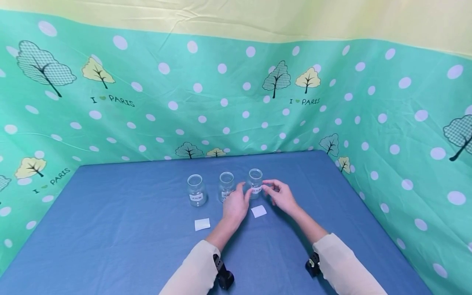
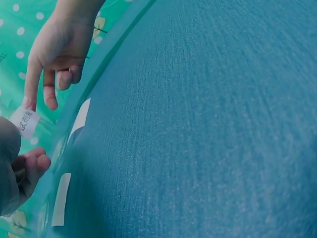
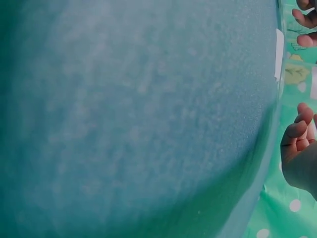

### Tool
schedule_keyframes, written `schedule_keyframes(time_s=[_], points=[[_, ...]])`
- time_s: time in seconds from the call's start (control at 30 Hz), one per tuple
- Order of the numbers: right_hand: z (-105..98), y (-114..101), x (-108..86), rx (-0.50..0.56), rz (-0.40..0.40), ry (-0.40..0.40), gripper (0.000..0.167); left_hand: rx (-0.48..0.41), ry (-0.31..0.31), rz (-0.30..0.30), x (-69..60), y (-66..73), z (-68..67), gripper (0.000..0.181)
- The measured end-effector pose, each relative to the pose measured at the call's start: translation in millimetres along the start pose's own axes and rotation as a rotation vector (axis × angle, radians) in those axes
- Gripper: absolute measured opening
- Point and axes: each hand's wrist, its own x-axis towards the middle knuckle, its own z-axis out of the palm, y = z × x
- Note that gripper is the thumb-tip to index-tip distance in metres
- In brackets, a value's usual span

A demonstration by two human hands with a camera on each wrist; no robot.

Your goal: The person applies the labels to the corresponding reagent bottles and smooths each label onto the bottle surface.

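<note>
Three clear glass jars stand in a row in the head view. At the right jar (image 1: pixel 255 176), my left hand (image 1: pixel 235 206) comes in from the left, its thumb at the left edge of the white printed label (image 1: pixel 256 190). From the other side my right hand (image 1: pixel 284 198) touches that label's right edge. In the left wrist view, the right hand (image 2: pixel 62 47) has its index finger stretched to the label (image 2: pixel 26 123) while its other fingers bend loosely. The middle jar (image 1: pixel 226 180) is partly hidden behind my left hand. The left jar (image 1: pixel 195 186) bears a similar label.
Two small white paper pieces lie in front of the jars, one left (image 1: pixel 202 224) and one right (image 1: pixel 259 211). A blue cloth (image 1: pixel 121 221) covers the table. Green dotted fabric (image 1: pixel 155 119) hangs behind and at the sides. Black cameras (image 1: pixel 224 275) are on both wrists.
</note>
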Motion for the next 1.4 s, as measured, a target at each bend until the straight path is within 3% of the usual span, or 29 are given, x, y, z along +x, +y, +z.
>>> schedule_keyframes(time_s=[0.33, 0.73, 0.97, 1.1, 1.4], points=[[1, 31, 14.7, 0.019, -0.005, 0.013, 0.037, 0.003, -0.002, 0.029, 0.7, -3.9, 1.8, 0.039], [-1, 35, 14.1, 0.001, -0.003, 0.053, 0.030, -0.012, -0.079, 0.047, -3.7, -6.9, -4.2, 0.036], [-5, 11, 3.8, -0.014, 0.003, 0.089, 0.026, -0.128, -0.186, 0.049, -5.2, -7.5, -13.9, 0.038], [-6, 24, 8.6, -0.032, 0.019, 0.116, 0.025, -0.218, -0.235, 0.030, -6.5, -9.4, -22.6, 0.040], [-11, 35, 11.9, -0.032, 0.055, 0.159, 0.024, -0.275, -0.213, 0.066, -11.3, -18.1, -40.8, 0.034]])
